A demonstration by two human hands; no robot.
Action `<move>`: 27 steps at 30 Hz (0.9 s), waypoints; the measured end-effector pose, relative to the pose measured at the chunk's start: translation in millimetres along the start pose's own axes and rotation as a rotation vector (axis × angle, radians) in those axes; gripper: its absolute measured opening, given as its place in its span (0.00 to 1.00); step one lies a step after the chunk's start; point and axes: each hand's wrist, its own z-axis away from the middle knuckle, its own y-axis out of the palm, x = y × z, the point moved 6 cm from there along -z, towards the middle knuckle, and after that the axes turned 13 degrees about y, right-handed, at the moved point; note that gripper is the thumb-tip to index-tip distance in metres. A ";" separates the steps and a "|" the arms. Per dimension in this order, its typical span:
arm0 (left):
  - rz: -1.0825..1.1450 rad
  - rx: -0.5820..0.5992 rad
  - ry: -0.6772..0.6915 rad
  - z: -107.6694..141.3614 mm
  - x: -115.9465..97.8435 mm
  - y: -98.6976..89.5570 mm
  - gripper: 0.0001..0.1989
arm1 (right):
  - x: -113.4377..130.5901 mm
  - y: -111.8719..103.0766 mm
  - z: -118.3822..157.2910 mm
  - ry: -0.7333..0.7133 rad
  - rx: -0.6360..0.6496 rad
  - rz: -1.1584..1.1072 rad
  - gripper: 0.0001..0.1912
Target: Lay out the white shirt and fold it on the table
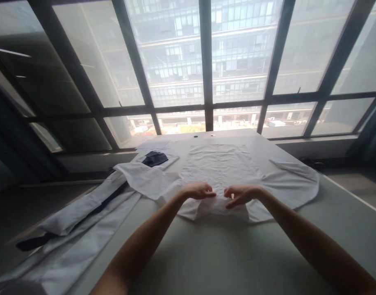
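A white shirt (220, 164) lies spread on the table, its sleeves out to both sides and its collar end toward me. My left hand (197, 190) is over the left part of the collar end, fingers bent and slightly apart, with no cloth visible between them. Opposite it, my right hand (241, 193) is at the right part of that end, thumb and fingers apart. Both hands are at the cloth; whether the fingertips press on it is not clear. Light wrinkles run across the shirt's body.
More white garments (92, 209) with dark trim are heaped along the left side of the pale table (206, 254), some hanging past its edge. A dark folded cloth (155, 158) and paper sheets (152, 144) lie at the back left. Large windows stand beyond.
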 end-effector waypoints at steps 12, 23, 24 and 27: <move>0.801 0.578 0.074 10.4 -19.6 57.5 0.25 | 21.9 56.8 6.3 -0.096 0.828 -0.656 0.26; 0.257 -0.697 0.150 -15.6 31.7 -0.6 0.17 | -23.9 7.8 -26.7 -0.237 -0.101 -1.449 0.39; 0.121 -0.704 0.139 -17.5 31.5 4.2 0.18 | -33.6 1.7 -30.3 -0.222 -0.239 -1.511 0.39; -0.160 -0.570 0.083 -25.2 31.2 27.2 0.22 | -57.7 -0.9 -47.1 -0.122 -0.372 -1.630 0.39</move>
